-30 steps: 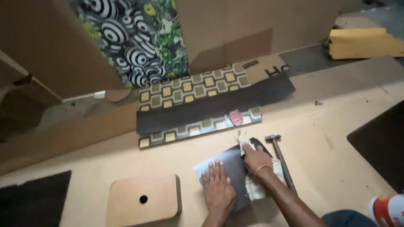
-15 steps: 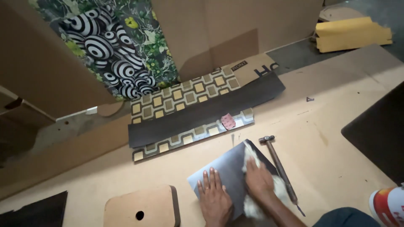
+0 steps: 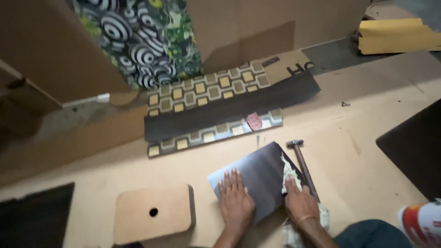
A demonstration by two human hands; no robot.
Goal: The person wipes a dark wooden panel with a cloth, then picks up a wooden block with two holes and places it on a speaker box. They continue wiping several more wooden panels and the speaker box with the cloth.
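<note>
Head view: your left hand lies flat and released, fingers spread, pressing on the near-left part of a dark sheet that lies on the brown board floor. Your right hand rests on the sheet's right edge, closed loosely over a crumpled white cloth that spills out ahead of and behind the fingers.

Just right of your right hand, a hammer lies touching the sheet's corner, its head pointing away from you. Left of your left hand sits a rounded fibreboard panel with 1 round hole in it. Beyond both hands, a patterned strip of yellow squares lies flat with a long dark strip across it and a small pink piece at its near edge. Further off, a panel with black-and-white swirls leans upright. Far right of your right hand, a red and white can shows at the edge.
</note>
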